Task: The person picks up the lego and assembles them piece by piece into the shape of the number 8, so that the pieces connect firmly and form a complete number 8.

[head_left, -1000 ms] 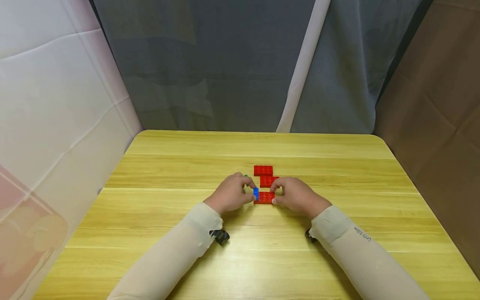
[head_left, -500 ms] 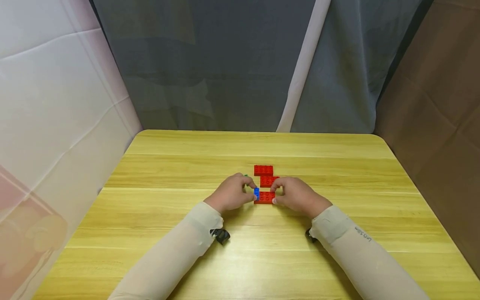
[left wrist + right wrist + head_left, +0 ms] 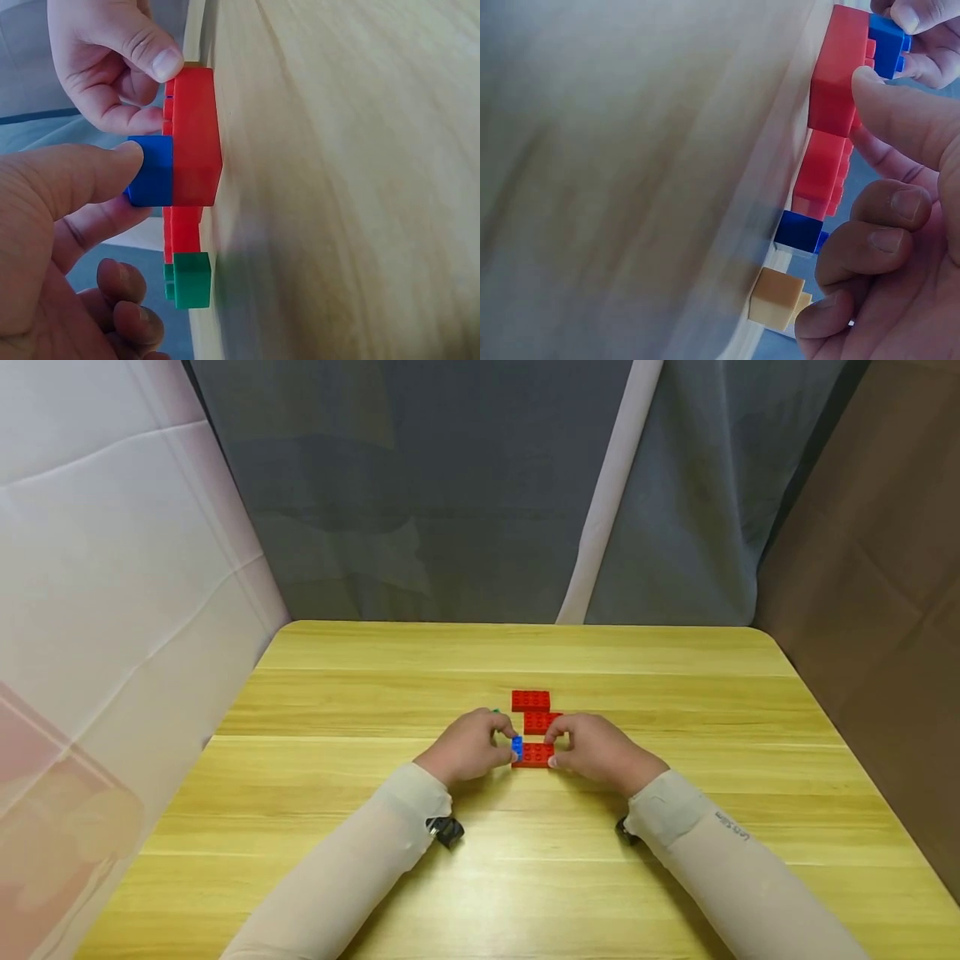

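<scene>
In the head view a small blue brick (image 3: pixel 517 747) sits on the left end of a red building brick (image 3: pixel 536 756) on the table. My left hand (image 3: pixel 468 747) pinches the blue brick between thumb and forefinger, its other fingers curled below in the left wrist view. From the other side, my right hand (image 3: pixel 597 752) grips the right end of the red brick by its front and back faces. In the left wrist view the blue brick (image 3: pixel 154 171) is down on the studs of the red brick (image 3: pixel 196 142).
Behind the held pair lie a second red brick (image 3: pixel 540 723) and a third red brick (image 3: pixel 531 701). A green brick (image 3: pixel 193 280) is beside my left hand. Past my right hand stand another blue brick (image 3: pixel 796 231) and a tan brick (image 3: pixel 776 294) on the wooden table (image 3: pixel 465 893).
</scene>
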Demonstrator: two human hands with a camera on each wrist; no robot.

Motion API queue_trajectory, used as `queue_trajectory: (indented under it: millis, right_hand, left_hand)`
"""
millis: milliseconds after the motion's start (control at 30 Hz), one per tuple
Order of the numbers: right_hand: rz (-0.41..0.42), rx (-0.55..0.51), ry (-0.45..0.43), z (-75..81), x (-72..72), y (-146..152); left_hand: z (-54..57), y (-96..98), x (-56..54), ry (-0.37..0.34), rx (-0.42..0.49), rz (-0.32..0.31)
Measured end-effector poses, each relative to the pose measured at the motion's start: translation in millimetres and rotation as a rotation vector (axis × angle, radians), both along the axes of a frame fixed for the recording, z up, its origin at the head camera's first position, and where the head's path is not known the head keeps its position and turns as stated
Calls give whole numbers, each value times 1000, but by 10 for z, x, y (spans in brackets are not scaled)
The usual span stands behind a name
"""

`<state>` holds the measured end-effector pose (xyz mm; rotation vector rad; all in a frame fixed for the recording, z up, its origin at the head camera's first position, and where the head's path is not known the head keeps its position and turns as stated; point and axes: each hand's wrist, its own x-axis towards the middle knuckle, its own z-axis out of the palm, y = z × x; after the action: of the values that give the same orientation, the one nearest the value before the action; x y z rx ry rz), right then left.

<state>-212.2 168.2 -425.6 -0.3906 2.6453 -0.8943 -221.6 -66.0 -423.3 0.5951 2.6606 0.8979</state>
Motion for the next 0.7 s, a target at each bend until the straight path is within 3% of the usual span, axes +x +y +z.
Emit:
queue_trajectory:
  millis: [400,700]
  right_hand:
    - [29,26,6,28,-24,-5]
    - [-6,5,13,119,-102,110]
  left_hand:
    - [-13,-21,-2,9,-12,0]
    - [-7,-14,-10,2,-19,-2]
